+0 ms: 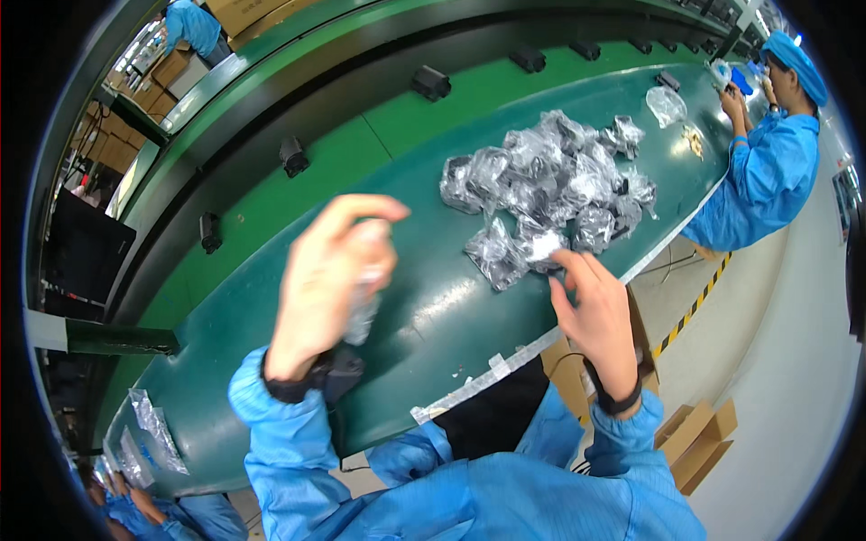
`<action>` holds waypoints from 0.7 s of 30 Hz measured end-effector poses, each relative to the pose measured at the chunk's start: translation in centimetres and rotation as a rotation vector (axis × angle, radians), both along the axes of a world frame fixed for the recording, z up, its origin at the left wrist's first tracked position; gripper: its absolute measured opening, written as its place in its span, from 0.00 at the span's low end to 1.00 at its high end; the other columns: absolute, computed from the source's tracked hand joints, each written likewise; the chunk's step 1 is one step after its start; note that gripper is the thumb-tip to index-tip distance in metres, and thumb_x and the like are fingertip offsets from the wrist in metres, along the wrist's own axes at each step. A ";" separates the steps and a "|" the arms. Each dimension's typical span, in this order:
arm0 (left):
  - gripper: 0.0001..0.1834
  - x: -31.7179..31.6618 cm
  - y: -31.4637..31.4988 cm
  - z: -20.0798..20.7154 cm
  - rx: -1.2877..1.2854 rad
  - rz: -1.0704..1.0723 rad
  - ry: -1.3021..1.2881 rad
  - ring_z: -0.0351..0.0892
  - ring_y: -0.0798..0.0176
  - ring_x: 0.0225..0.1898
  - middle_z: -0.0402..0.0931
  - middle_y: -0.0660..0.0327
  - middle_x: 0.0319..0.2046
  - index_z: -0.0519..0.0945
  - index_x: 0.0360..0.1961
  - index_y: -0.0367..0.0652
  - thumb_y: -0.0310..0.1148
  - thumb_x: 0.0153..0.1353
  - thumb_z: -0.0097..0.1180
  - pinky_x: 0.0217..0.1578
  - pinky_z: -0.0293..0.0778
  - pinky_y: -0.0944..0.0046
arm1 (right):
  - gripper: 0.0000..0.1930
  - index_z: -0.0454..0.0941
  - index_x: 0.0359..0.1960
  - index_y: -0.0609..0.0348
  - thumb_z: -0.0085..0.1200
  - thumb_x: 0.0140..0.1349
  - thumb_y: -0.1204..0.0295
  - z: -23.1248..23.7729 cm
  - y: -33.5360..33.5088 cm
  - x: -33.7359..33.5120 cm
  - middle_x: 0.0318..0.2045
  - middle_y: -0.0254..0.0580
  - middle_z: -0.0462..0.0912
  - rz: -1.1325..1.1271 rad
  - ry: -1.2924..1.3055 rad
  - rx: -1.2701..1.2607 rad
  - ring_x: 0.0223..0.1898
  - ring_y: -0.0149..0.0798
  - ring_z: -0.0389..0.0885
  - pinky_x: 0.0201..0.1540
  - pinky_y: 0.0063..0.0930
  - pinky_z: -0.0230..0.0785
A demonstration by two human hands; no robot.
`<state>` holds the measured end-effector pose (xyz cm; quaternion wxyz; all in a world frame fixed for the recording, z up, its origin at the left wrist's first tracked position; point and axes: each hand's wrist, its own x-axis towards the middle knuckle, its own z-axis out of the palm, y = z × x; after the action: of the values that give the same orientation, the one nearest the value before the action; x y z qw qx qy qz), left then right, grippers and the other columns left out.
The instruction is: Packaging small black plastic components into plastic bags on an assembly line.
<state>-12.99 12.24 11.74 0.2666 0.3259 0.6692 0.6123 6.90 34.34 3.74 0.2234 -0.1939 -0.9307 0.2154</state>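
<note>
My left hand (332,275) is raised over the green bench, smeared by motion, its fingers curled and the index finger pointing right. A strip of clear plastic bag (363,316) hangs from under its fingers. Beside that wrist is a black block-shaped thing (341,371) with a cord; I cannot tell whether it is worn or lies on the bench. My right hand (593,302) reaches to the near edge of a heap of dark parts in clear bags (559,180). Its fingertips meet a bagged part (541,243), with thumb and fingers apart.
Beyond the bench (433,316), a green conveyor belt (352,135) carries spaced black parts (431,83). A co-worker in blue (767,171) sits at the right. Flat plastic bags (158,433) lie at the left end. An open carton (695,442) stands on the floor at right.
</note>
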 end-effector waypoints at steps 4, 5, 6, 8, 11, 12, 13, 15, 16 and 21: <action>0.15 1.8 5.3 -2.3 -0.165 -0.183 0.145 0.73 0.73 0.35 0.77 0.65 0.29 0.77 0.54 0.39 0.34 0.73 0.46 0.38 0.68 0.68 | 0.12 0.79 0.40 0.57 0.64 0.54 0.76 -3.1 2.2 -1.5 0.29 0.44 0.72 0.105 0.023 0.177 0.33 0.48 0.79 0.33 0.42 0.72; 0.14 2.2 6.0 -2.9 -0.149 -0.186 0.151 0.73 0.73 0.34 0.77 0.65 0.28 0.80 0.50 0.39 0.34 0.73 0.46 0.38 0.68 0.69 | 0.10 0.79 0.36 0.57 0.65 0.52 0.77 -3.4 2.2 -1.5 0.29 0.43 0.70 0.096 0.039 0.176 0.33 0.48 0.77 0.33 0.41 0.72; 0.13 2.6 6.4 -2.6 -0.191 -0.194 0.175 0.73 0.73 0.33 0.77 0.65 0.27 0.81 0.48 0.38 0.33 0.73 0.48 0.36 0.68 0.69 | 0.10 0.79 0.36 0.57 0.65 0.52 0.77 -3.5 2.2 -1.2 0.29 0.43 0.70 0.096 0.045 0.168 0.33 0.48 0.77 0.33 0.41 0.72; 0.12 2.7 6.6 -3.2 -0.170 -0.201 0.204 0.74 0.73 0.30 0.78 0.64 0.26 0.82 0.47 0.38 0.32 0.72 0.50 0.33 0.68 0.70 | 0.09 0.80 0.33 0.57 0.67 0.50 0.78 -2.9 1.7 -0.1 0.29 0.42 0.69 0.052 0.186 -0.053 0.31 0.46 0.74 0.34 0.37 0.71; 0.11 3.0 5.8 -2.0 -0.235 -0.141 0.295 0.75 0.74 0.29 0.80 0.63 0.28 0.82 0.47 0.39 0.31 0.70 0.53 0.30 0.69 0.70 | 0.08 0.82 0.31 0.57 0.68 0.50 0.79 -0.7 1.0 1.3 0.34 0.40 0.74 0.005 0.316 -0.306 0.36 0.40 0.75 0.40 0.32 0.71; 0.11 3.0 5.7 -2.3 -0.243 -0.140 0.293 0.75 0.74 0.29 0.80 0.63 0.28 0.82 0.47 0.39 0.31 0.70 0.53 0.30 0.69 0.70 | 0.08 0.82 0.31 0.57 0.69 0.50 0.78 -0.4 0.8 1.5 0.37 0.41 0.76 -0.020 0.440 -0.405 0.39 0.38 0.77 0.44 0.31 0.71; 0.12 3.0 5.6 -2.8 -0.205 -0.122 0.376 0.76 0.74 0.29 0.81 0.63 0.31 0.82 0.49 0.39 0.32 0.68 0.56 0.31 0.70 0.70 | 0.08 0.80 0.38 0.59 0.65 0.58 0.78 -1.0 1.2 2.1 0.46 0.44 0.79 0.057 0.460 -0.430 0.46 0.38 0.78 0.51 0.33 0.71; 0.17 3.4 6.1 -2.5 -0.188 -0.101 0.393 0.77 0.75 0.30 0.83 0.63 0.36 0.80 0.53 0.40 0.34 0.65 0.62 0.31 0.72 0.71 | 0.09 0.77 0.43 0.60 0.61 0.62 0.78 -1.3 0.8 2.1 0.50 0.45 0.79 0.130 0.618 -1.006 0.49 0.39 0.79 0.54 0.35 0.71; 0.21 4.1 6.5 -2.1 -0.212 -0.097 0.322 0.77 0.76 0.30 0.84 0.63 0.39 0.79 0.56 0.40 0.35 0.63 0.64 0.32 0.72 0.71 | 0.11 0.74 0.48 0.61 0.58 0.66 0.77 -1.5 0.6 2.1 0.53 0.46 0.78 0.203 0.752 -1.584 0.51 0.39 0.79 0.56 0.37 0.71; 0.29 5.2 6.4 -4.2 -0.123 -0.018 0.197 0.79 0.73 0.33 0.85 0.59 0.43 0.78 0.60 0.40 0.37 0.59 0.71 0.37 0.74 0.70 | 0.12 0.68 0.52 0.58 0.51 0.70 0.78 -1.3 -2.4 -0.2 0.50 0.47 0.81 0.304 0.666 -2.055 0.55 0.43 0.81 0.57 0.49 0.75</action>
<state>-7.84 18.62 7.56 0.2245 0.3734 0.7256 0.5326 6.72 31.93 2.46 0.1666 -0.1030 -0.2132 0.9572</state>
